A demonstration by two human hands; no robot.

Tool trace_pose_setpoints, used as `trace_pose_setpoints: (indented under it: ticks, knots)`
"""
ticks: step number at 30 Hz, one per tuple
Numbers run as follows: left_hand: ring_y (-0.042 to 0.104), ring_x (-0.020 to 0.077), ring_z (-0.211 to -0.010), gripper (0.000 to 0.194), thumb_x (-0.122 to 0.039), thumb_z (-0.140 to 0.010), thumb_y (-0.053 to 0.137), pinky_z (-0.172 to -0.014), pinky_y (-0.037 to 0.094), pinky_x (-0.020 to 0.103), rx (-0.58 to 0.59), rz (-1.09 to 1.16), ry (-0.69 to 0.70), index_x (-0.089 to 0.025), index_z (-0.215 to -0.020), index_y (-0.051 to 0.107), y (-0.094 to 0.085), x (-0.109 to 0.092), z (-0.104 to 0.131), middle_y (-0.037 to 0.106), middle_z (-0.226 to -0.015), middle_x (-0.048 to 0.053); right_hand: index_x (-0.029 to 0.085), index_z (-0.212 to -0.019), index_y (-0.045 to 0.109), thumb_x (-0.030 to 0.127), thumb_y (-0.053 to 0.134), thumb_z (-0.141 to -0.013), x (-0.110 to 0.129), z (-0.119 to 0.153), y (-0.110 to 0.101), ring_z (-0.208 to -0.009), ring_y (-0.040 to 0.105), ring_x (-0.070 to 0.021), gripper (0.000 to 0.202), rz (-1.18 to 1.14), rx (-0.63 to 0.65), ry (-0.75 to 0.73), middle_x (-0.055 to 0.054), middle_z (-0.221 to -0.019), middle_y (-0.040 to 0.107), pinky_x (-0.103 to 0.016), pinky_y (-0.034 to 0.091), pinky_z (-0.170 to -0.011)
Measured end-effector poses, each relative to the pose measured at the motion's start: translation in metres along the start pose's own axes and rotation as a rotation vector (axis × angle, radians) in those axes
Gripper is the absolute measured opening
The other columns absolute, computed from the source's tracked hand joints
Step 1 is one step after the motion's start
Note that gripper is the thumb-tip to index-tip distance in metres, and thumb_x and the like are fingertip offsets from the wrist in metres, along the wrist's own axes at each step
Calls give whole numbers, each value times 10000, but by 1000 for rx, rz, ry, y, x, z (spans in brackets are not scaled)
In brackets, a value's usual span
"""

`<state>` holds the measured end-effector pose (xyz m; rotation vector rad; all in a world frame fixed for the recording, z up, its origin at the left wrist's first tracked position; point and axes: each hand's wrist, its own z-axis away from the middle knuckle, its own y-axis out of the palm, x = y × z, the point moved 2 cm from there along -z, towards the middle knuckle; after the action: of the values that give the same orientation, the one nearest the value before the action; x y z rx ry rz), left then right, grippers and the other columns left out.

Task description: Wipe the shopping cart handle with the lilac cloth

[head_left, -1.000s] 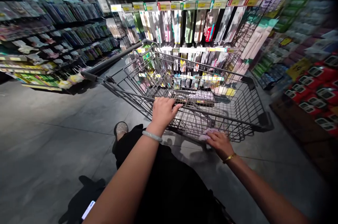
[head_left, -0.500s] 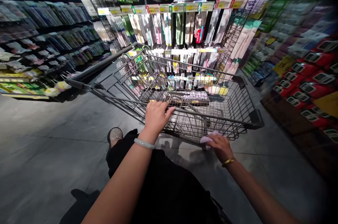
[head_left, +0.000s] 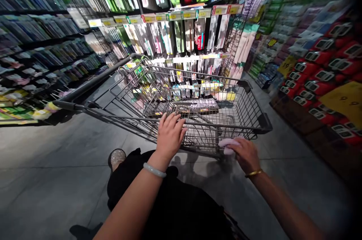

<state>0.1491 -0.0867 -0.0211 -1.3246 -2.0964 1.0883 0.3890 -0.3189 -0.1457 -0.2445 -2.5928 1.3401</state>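
A grey wire shopping cart (head_left: 239,123) stands sideways in front of me, its handle to the left. My left hand (head_left: 169,134), with a pale bangle at the wrist, is at the cart's near side rim. Its fingers are stretched out and apart, over the rim rather than wrapped round it; whether they touch the wire is hard to tell. My right hand (head_left: 246,154), wearing a gold bracelet, pinches a crumpled light purple cloth (head_left: 228,143) just outside the cart's near side, low by the basket. Part of the cloth is hidden behind the fingers.
Beyond the cart rises a rack of packaged toothbrushes (head_left: 178,36) with price tags. Stacked red packs (head_left: 313,85) line the right, with yellow price signs. More hanging goods (head_left: 48,32) fill the left shelves. Grey floor (head_left: 56,191) and my shoe (head_left: 117,157) show below.
My left hand has loosened from the rim and its fingers have spread. My right hand has moved slightly right with the cloth. The view has shifted, so the cart and rack appear further left.
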Motion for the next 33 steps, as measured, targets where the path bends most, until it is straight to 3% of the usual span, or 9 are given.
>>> trace_pose_setpoints:
  ticks: [5, 10, 12, 16, 18, 23, 27, 30, 33]
  knots:
    - [445, 290, -1361, 489, -375, -981, 525, -1197, 253, 516, 71, 47, 100, -215, -1442, 487, 14, -23, -1, 558, -1412, 113, 279, -1030, 791, 224, 562, -850, -17, -17, -30, -1088, 530, -259, 297, 31, -111, 176, -94, -1206, 597, -428, 384, -990]
    - [564, 259, -1093, 383, -319, -986, 508, -1020, 406, 461, 123, 46, 90, -251, -1359, 564, 14, -24, -7, 651, -1160, 88, 279, -985, 787, 151, 506, -788, -6, -5, -5, -1051, 516, -246, 367, -28, -60, 172, -69, -1144, 597, -417, 421, -933]
    - [556, 255, -1061, 377, -282, -974, 519, -988, 412, 447, 132, 46, 96, -247, -1346, 568, 13, -23, -7, 650, -1123, 81, 261, -1009, 774, 148, 493, -783, 0, -7, -5, -1037, 518, -241, 377, -54, -98, 171, -72, -1143, 575, -416, 434, -914]
    - [534, 257, -1060, 388, -234, -946, 542, -998, 392, 447, 121, 46, 81, -238, -1334, 565, 11, -23, -6, 639, -1122, 80, 224, -1068, 739, 192, 520, -821, 13, -32, -39, -1083, 514, -265, 332, -82, -296, 180, -101, -1207, 522, -442, 436, -944]
    - [530, 259, -1066, 382, -227, -945, 537, -1009, 384, 450, 124, 50, 71, -240, -1325, 566, 11, -24, -5, 636, -1126, 78, 234, -1060, 735, 189, 542, -830, 21, -46, -52, -1108, 506, -271, 303, -63, -322, 169, -99, -1216, 525, -448, 426, -975]
    - [519, 268, -1092, 408, -231, -914, 570, -1036, 371, 460, 140, 74, 50, -241, -1321, 560, 9, -27, -5, 620, -1149, 79, 242, -1025, 739, 147, 538, -831, 32, -60, -53, -1110, 499, -266, 296, -31, -257, 130, -88, -1190, 565, -449, 427, -988]
    - [514, 276, -1087, 433, -274, -884, 610, -1048, 367, 483, 148, 94, 33, -237, -1313, 563, 5, -31, -4, 611, -1152, 86, 251, -1071, 736, 212, 548, -822, 22, -79, -64, -1099, 522, -256, 314, -67, -159, 123, -76, -1174, 606, -408, 424, -980]
    - [518, 280, -1100, 439, -286, -877, 613, -1053, 366, 489, 150, 118, 25, -235, -1311, 568, 2, -35, -1, 609, -1162, 92, 231, -1066, 739, 256, 516, -838, 17, -108, -73, -1039, 553, -255, 320, 10, 30, 192, -81, -1128, 660, -375, 414, -928]
    - [530, 284, -1134, 462, -306, -878, 613, -1072, 360, 500, 149, 150, 19, -245, -1333, 557, 2, -38, 3, 614, -1188, 97, 240, -1034, 743, 318, 489, -869, 33, -141, -71, -911, 592, -224, 313, 29, 332, 212, -60, -1030, 719, -325, 398, -787]
